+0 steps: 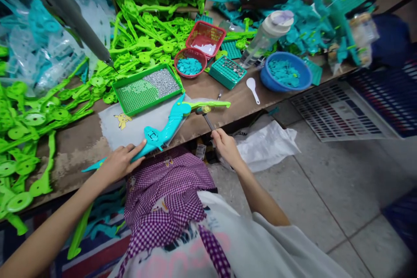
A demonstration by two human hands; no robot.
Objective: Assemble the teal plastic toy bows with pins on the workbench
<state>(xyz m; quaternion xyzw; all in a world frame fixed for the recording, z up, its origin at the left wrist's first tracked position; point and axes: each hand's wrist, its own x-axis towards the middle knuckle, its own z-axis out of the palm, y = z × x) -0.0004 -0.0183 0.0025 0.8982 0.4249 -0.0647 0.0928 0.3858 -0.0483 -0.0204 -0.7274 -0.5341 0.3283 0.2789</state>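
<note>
A teal plastic toy bow piece (163,132) lies on a grey mat (130,128) at the workbench's front edge, joined to a green plastic arm (208,104). My left hand (119,163) rests on the teal piece's lower end, fingers curled over it and pinning it down. My right hand (226,145) is closed around the handle of a small hammer (206,118), whose head sits by the joint where the green arm meets the teal piece.
A green tray (130,108) with small metal bits sits behind the mat. Red baskets (205,37), a teal box (227,71), a blue bowl (282,74), a white spoon (253,89) and a bottle (265,37) stand further back. Green parts (39,117) pile left.
</note>
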